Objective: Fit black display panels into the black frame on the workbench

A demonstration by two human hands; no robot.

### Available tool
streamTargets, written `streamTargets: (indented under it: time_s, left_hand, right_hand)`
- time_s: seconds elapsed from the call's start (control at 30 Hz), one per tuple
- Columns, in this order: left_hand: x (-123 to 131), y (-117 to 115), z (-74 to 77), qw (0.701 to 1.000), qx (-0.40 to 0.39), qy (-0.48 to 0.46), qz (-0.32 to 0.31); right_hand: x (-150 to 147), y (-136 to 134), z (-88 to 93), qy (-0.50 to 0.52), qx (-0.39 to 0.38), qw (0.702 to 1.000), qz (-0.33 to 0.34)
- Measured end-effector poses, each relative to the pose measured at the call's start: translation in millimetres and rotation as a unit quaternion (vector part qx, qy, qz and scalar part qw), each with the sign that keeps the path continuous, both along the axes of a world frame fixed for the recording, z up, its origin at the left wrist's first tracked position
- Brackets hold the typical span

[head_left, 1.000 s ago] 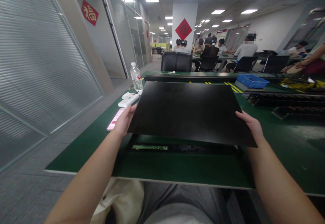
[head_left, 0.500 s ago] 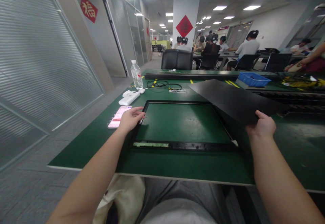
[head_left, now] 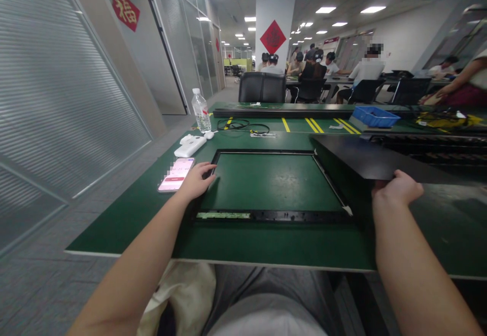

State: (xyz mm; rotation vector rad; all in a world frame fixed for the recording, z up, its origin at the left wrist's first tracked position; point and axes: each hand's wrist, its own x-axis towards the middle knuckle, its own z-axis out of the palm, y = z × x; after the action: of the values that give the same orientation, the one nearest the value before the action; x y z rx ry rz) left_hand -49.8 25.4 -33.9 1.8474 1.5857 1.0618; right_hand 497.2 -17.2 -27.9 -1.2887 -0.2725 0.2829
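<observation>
A black rectangular frame [head_left: 300, 217] lies flat on the green table [head_left: 266, 244], with a green strip [head_left: 224, 215] along its near side. My left hand [head_left: 196, 181] is at the frame's left rail, fingers curled over it and thumb nearer me. My right hand [head_left: 399, 186] grips the near edge of a thin black panel [head_left: 357, 156], thumb on top and the other fingers mostly hidden beneath. The panel is tilted, to the right of the frame. A small pale piece [head_left: 347, 210] shows at the frame's near right corner.
A phone [head_left: 177, 174], a white device [head_left: 190, 146] and a water bottle [head_left: 201, 111] stand or lie at left. Behind the frame are a black cable [head_left: 243, 125] and a blue bin [head_left: 376, 116]. Black rails [head_left: 426, 148] lie at right. Several people sit farther back.
My right hand has moved the black panel to the right and lowered it, uncovering the frame's right rail and yellow table markings. My left hand stays at the left rail.
</observation>
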Motion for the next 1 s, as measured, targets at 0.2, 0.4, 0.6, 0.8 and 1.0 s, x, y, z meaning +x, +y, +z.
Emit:
streamTargets:
  time_s: [0.2,0.4,0.6,0.8,1.0]
  left_hand:
    - [-11.7,10.1,-14.1,0.984,-0.014,0.175,-0.031]
    - [-14.6,11.9,-18.2,0.976,-0.018,0.215,-0.044]
    - [-14.2,11.2,-18.2,0.974,-0.035,0.22,-0.047]
    - [-14.9,11.0,-19.1,0.974,-0.02,0.22,-0.054]
    - [-17.5,15.5,-23.9,0.971,-0.013,0.23,-0.063]
  right_hand:
    - [-23.4,-2.6,14.0,0.167,0.126,0.972,-0.11]
    - [-26.2,-4.3,15.1,0.213,0.134,0.964,-0.082]
    - [-36.4,-0.9,14.4,0.196,0.131,0.971,-0.027]
    - [-22.2,5.8,4.5,0.233,0.073,0.969,-0.043]
    - [-2.6,5.3,-5.1,0.266,0.04,0.96,-0.072]
